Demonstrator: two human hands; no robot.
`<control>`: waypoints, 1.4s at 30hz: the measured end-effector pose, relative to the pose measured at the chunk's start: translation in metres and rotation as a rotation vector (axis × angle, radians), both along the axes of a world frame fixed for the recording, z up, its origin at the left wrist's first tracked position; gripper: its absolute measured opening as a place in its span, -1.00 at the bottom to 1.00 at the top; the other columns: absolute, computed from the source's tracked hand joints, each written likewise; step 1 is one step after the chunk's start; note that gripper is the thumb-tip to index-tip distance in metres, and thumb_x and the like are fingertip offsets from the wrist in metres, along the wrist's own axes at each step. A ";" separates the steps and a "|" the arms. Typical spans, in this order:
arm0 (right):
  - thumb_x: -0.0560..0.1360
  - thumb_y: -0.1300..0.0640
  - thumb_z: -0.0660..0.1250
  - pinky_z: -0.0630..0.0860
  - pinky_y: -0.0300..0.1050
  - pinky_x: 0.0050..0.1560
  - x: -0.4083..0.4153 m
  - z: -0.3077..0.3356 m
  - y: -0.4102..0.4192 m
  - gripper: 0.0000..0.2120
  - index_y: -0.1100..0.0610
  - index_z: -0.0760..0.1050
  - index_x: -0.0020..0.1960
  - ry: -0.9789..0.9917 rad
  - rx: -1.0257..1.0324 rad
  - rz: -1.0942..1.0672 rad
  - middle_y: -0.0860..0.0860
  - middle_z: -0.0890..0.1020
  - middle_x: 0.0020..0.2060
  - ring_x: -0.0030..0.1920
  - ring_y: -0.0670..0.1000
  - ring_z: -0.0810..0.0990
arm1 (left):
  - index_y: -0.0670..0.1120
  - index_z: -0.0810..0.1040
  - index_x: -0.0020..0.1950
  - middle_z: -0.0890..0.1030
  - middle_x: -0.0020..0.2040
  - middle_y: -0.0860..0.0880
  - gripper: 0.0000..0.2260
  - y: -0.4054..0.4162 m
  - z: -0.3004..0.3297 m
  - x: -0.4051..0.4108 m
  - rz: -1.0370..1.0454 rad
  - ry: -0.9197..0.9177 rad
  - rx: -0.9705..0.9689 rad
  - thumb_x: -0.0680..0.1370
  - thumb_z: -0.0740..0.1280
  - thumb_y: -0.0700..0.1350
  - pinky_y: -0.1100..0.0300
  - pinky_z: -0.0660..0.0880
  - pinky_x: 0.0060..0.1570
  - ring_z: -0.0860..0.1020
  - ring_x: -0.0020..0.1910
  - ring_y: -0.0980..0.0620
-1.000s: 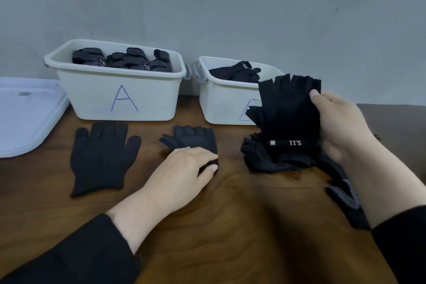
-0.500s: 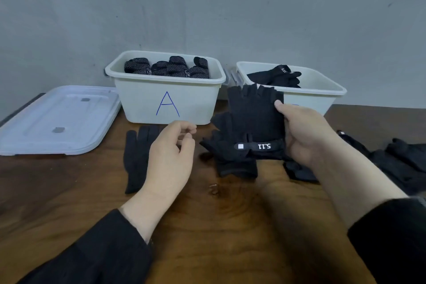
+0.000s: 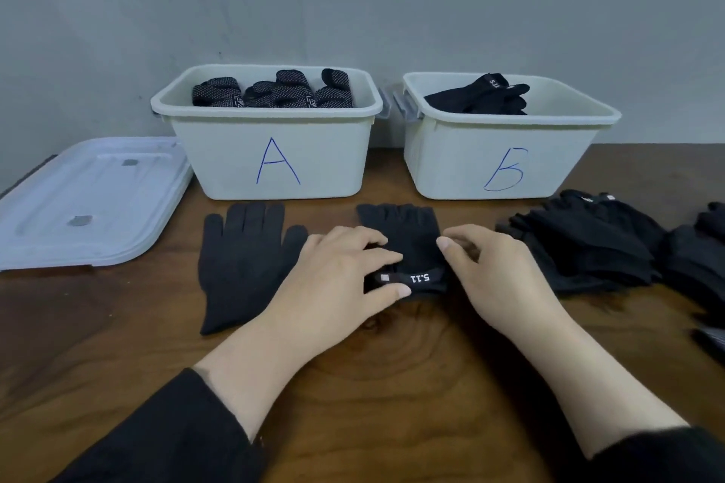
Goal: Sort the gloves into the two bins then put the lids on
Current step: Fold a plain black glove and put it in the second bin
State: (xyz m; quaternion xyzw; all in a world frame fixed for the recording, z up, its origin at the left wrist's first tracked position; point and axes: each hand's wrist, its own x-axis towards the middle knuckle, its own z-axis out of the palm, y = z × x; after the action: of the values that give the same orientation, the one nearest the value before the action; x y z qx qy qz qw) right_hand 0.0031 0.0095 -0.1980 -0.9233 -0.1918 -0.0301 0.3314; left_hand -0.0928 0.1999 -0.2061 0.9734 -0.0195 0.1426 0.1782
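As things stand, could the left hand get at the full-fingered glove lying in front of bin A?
Probably yes. The left hand rests on the fingerless glove, right beside the full-fingered glove, which lies flat and uncovered on the table with nothing between them.

The brown wooden table (image 3: 392, 384) has a smooth, faintly glossy finish with swirling grain. At its twelve o'clock, the two pale plastic bins (image 3: 274, 165) look smooth and matt, as does the white plastic lid (image 3: 90, 204) at ten o'clock. The black fingerless knit glove (image 3: 408, 243) is soft matt cloth; dotted black gloves (image 3: 274, 94) look rougher.
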 end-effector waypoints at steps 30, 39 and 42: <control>0.71 -0.02 0.07 0.50 -0.25 -0.06 0.009 0.002 -0.009 -0.71 -0.04 0.54 0.24 0.053 0.002 0.025 -0.15 0.69 0.02 -0.01 -0.11 0.60 | 0.06 0.65 0.23 0.63 0.24 0.13 -0.74 -0.002 0.001 0.031 -0.005 -0.045 -0.009 0.63 0.28 0.08 0.18 0.33 0.33 0.47 0.29 0.17; 0.66 -0.13 0.18 0.47 -0.20 0.20 0.006 0.005 -0.008 -0.60 -0.03 0.47 0.43 0.064 -0.010 0.045 -0.10 0.65 0.23 0.25 -0.04 0.58 | 0.17 0.53 0.37 0.53 0.33 0.22 -0.63 0.008 0.001 0.028 -0.063 0.077 -0.004 0.55 0.37 0.13 0.11 0.27 0.42 0.37 0.37 0.23; 0.65 -0.18 0.18 0.45 -0.23 0.17 0.004 0.006 -0.007 -0.57 -0.02 0.47 0.43 0.080 0.005 0.064 -0.10 0.63 0.25 0.25 -0.06 0.58 | 0.14 0.56 0.33 0.59 0.26 0.21 -0.67 -0.002 0.002 0.027 -0.058 0.008 0.076 0.58 0.32 0.15 0.14 0.31 0.29 0.45 0.28 0.18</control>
State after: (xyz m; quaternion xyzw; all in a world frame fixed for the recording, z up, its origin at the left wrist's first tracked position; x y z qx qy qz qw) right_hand 0.0067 0.0028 -0.1918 -0.9163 -0.2080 0.0169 0.3417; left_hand -0.0658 0.1978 -0.2044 0.9791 -0.0523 0.1328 0.1452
